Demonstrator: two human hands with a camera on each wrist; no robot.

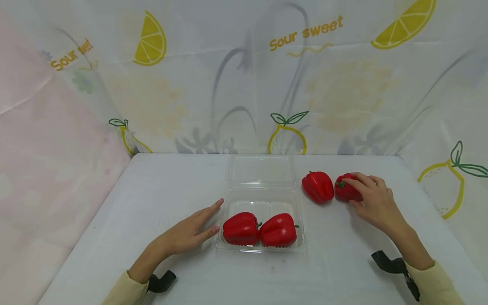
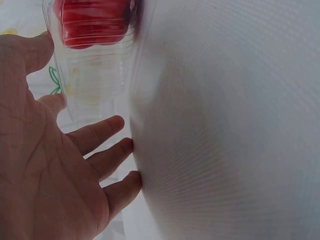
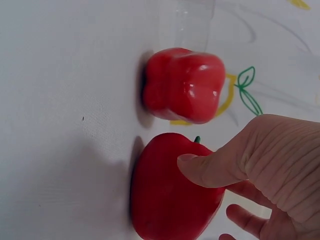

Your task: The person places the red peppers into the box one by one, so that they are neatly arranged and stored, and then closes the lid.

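Two red bell peppers, a left one (image 1: 241, 228) and a right one (image 1: 278, 230), lie side by side in the near part of a clear plastic clamshell box (image 1: 263, 195). Its lid (image 1: 262, 168) is folded back, away from me. My left hand (image 1: 187, 233) is at the box's left side, fingers spread and thumb at the rim; in the left wrist view the palm holds nothing. My right hand (image 1: 375, 203) grips the far right bell pepper (image 3: 167, 187), thumb on its side and fingers partly hidden. Another bell pepper (image 1: 317, 187) lies just left of it.
The white tabletop (image 1: 160, 186) reaches back to a hanging cloth (image 1: 244, 84) printed with lemons and lettering. Pink cloth (image 1: 57, 169) borders the left side. Black curved pieces (image 1: 162, 282) are at both wrists.
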